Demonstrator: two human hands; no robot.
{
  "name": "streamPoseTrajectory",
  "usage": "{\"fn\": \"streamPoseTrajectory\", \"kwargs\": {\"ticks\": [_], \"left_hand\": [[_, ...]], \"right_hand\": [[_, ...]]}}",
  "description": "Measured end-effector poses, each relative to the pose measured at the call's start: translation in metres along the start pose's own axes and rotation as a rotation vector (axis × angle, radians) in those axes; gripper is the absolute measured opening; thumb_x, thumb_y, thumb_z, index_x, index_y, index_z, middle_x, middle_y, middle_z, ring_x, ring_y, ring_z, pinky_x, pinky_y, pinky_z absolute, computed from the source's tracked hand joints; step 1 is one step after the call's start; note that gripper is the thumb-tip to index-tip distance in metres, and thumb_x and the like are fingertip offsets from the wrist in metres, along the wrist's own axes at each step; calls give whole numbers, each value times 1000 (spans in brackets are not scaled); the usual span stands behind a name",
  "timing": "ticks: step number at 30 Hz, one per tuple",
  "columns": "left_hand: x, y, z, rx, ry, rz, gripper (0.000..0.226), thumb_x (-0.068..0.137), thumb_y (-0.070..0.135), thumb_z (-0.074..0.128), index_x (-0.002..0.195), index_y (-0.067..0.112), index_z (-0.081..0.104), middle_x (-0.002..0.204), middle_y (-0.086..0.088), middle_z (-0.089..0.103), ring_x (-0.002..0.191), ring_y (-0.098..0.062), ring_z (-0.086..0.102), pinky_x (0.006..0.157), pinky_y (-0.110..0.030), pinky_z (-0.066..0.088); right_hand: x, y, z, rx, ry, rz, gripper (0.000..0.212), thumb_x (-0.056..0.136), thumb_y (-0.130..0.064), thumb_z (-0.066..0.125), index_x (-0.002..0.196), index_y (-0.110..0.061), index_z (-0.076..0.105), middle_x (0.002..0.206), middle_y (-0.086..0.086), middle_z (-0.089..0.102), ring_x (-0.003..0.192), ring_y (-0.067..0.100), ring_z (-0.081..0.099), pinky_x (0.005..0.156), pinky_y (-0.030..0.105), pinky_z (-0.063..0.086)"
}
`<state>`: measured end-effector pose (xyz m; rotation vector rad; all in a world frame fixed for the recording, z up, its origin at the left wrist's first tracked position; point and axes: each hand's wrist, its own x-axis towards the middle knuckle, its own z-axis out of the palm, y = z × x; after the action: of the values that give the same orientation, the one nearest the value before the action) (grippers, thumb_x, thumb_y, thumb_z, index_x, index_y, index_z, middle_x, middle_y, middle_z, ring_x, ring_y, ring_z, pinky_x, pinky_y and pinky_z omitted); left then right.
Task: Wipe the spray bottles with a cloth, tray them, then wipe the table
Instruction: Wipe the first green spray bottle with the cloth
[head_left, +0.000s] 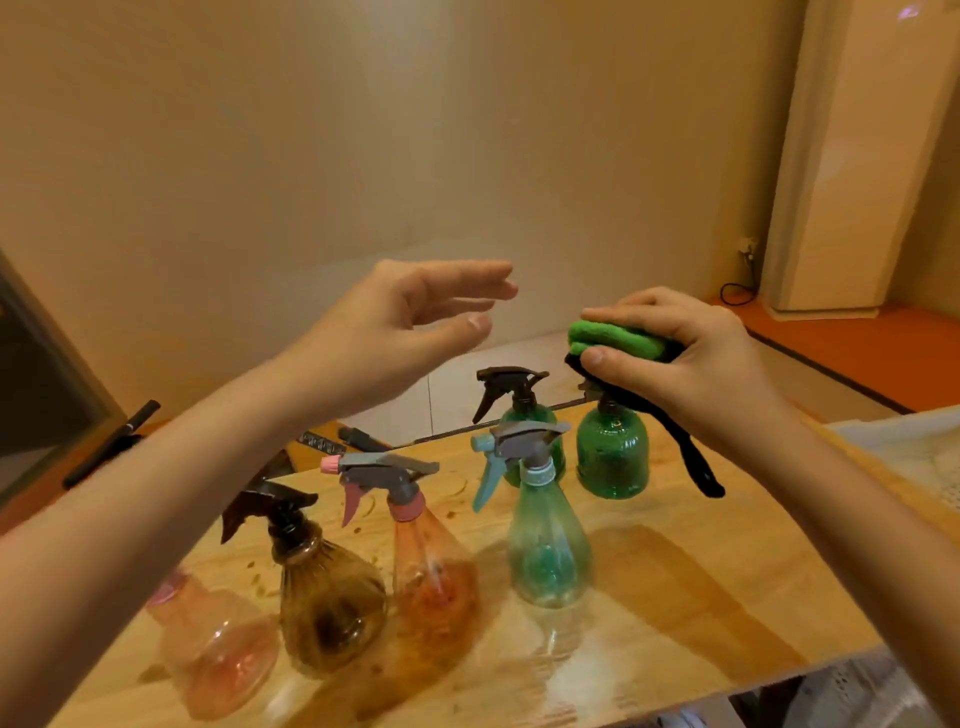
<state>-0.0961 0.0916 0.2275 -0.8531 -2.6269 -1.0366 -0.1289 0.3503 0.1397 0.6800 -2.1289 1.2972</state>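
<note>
Six spray bottles (548, 545) occupy the surface (701, 571). Right hand (691, 358) fingers clamp the folded green cloth (613, 338) directly above the upright green bottle (613, 452), centre right of frame; left hand (395, 332), fingers apart, hovers farther left.
</note>
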Motion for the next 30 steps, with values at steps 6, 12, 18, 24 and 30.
{"fn": "streamPoseTrajectory", "kwargs": {"ticks": [6,12,18,24,30], "left_hand": [[61,-67,6,104,-237,-106,56,98,21,68,149,34,49,142,19,60,131,9,52,115,-22,40],[99,-118,24,182,-410,-194,67,94,23,75,151,40,44,151,14,52,142,-2,42,119,-27,30],[114,-143,50,261,-553,-227,65,95,16,74,149,37,46,129,17,62,115,-7,63,106,-30,50],[116,-149,61,261,-450,-197,51,99,5,66,144,26,57,105,14,67,87,-13,71,75,-30,63],[115,-138,47,209,-309,-191,47,100,2,61,142,23,60,107,10,69,91,-14,71,76,-24,61]], "right_hand": [[29,30,11,-94,-115,37,34,83,-38,81,116,-33,76,100,-16,66,93,0,61,75,15,43],[34,47,21,-72,-140,75,32,82,-34,83,113,-32,77,101,-16,67,94,-1,62,77,17,46],[32,58,22,-82,-150,105,32,82,-34,83,113,-33,77,100,-18,66,94,-3,61,76,12,44],[31,60,27,-58,-153,124,32,81,-34,83,113,-31,78,103,-16,68,97,-1,62,80,17,46],[32,55,27,-56,-133,122,30,81,-34,83,111,-33,78,101,-14,68,94,0,62,77,17,45]]}}
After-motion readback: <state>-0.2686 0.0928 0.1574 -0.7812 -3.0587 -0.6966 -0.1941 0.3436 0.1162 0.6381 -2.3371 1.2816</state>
